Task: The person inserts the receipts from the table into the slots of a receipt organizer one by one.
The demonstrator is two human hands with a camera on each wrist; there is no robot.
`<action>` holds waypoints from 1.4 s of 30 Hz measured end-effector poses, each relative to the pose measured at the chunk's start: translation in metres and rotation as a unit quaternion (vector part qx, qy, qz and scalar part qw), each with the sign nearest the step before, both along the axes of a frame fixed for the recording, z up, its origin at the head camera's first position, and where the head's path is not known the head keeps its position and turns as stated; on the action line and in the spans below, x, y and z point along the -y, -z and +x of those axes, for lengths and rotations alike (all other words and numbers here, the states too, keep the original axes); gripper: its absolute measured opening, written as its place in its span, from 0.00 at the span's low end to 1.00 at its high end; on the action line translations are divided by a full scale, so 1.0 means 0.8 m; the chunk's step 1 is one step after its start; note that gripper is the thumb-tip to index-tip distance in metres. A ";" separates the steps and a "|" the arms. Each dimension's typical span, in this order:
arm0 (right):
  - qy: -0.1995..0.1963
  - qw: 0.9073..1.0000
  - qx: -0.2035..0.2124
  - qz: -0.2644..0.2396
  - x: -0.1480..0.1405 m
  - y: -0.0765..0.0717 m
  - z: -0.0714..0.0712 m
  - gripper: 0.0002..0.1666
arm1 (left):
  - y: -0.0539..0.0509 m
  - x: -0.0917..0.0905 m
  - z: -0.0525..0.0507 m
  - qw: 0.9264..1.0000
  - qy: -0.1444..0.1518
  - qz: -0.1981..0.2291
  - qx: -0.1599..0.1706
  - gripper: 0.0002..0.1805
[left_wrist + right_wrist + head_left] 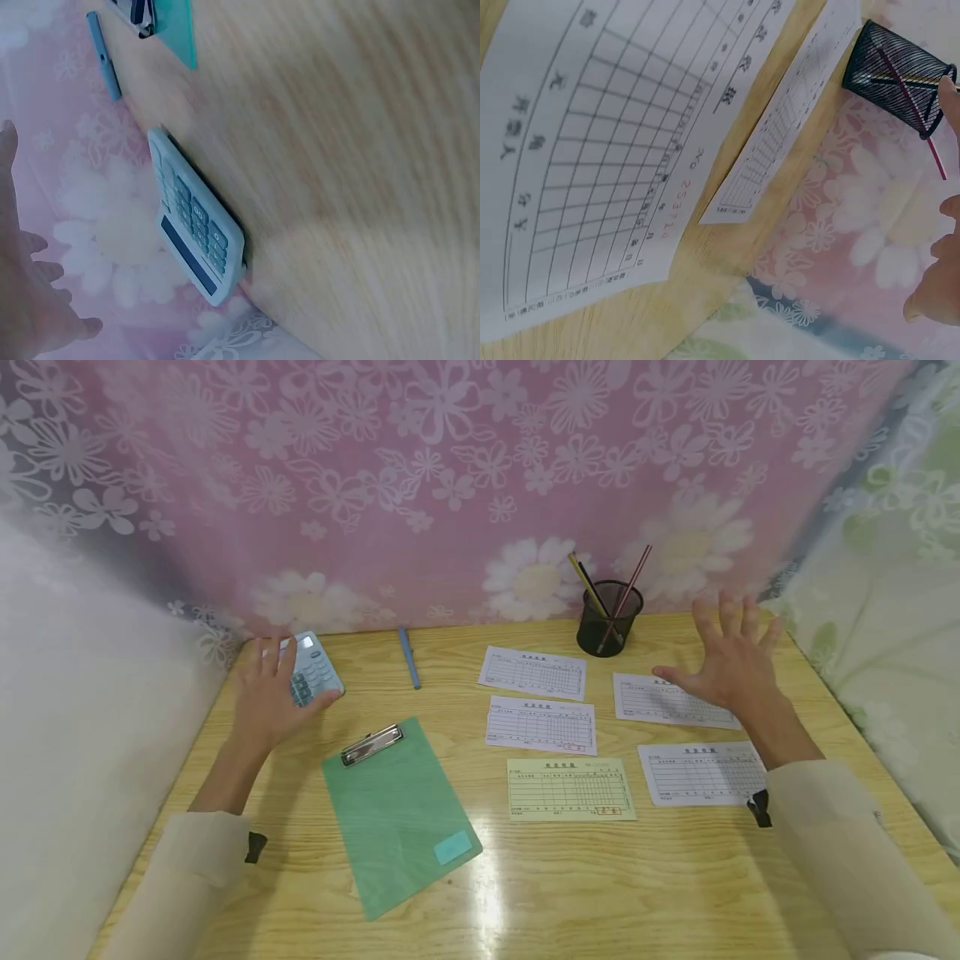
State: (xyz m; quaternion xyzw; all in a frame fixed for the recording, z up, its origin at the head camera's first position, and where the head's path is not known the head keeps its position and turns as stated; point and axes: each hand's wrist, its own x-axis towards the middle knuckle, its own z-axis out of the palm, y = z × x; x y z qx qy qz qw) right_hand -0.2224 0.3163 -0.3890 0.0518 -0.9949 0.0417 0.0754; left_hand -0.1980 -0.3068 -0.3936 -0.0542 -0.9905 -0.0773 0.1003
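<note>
The calculator (pixel 318 670) lies below the left hand (pixel 270 693), whose fingers are spread, near the far left corner of the table (pixel 570 893). The right hand (pixel 735 664), fingers likewise apart, is positioned above a white slip (pixel 667 708), toward the right edge. A blue pen (pixel 408 657) lies and a mesh pen cup (pixel 596 631) stands near the far edge.

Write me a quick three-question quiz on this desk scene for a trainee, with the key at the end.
1. How many printed slips lie on the table in the head view?
2. True or false: neither the left hand nor the right hand holds anything.
3. Which of these is nearest the left hand?
A. mesh cup
B. calculator
C. clipboard

Key:
1. Five: four white, one yellow.
2. True.
3. B.
</note>
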 end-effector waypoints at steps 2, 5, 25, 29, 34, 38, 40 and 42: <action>-0.007 1.000 -0.001 -0.013 0.002 0.000 0.003 0.66 | 0.001 -0.004 0.008 1.000 0.015 0.000 0.010 0.58; -0.023 0.998 0.008 -0.055 0.006 0.003 0.007 0.63 | 0.005 -0.012 0.019 0.999 0.036 0.008 0.036 0.56; -0.048 0.948 0.171 -0.265 0.086 0.024 -0.001 0.43 | 0.041 -0.052 0.059 0.977 0.121 0.075 0.161 0.39; -0.025 0.937 0.185 -0.297 0.105 0.034 -0.013 0.37 | 0.048 -0.055 0.060 0.976 0.120 0.089 0.159 0.34; 0.039 0.923 0.200 -0.327 0.129 0.040 -0.023 0.33 | 0.058 -0.057 0.061 0.980 0.119 0.069 0.142 0.29; 0.086 0.926 0.180 -0.321 0.144 0.046 -0.031 0.27 | 0.062 -0.057 0.061 0.983 0.125 0.064 0.122 0.23; 0.096 0.931 0.164 -0.311 0.150 0.050 -0.036 0.22 | 0.063 -0.058 0.060 0.983 0.123 0.067 0.117 0.21; 0.094 0.938 0.155 -0.296 0.155 0.054 -0.041 0.24 | 0.065 -0.058 0.059 0.983 0.121 0.069 0.117 0.19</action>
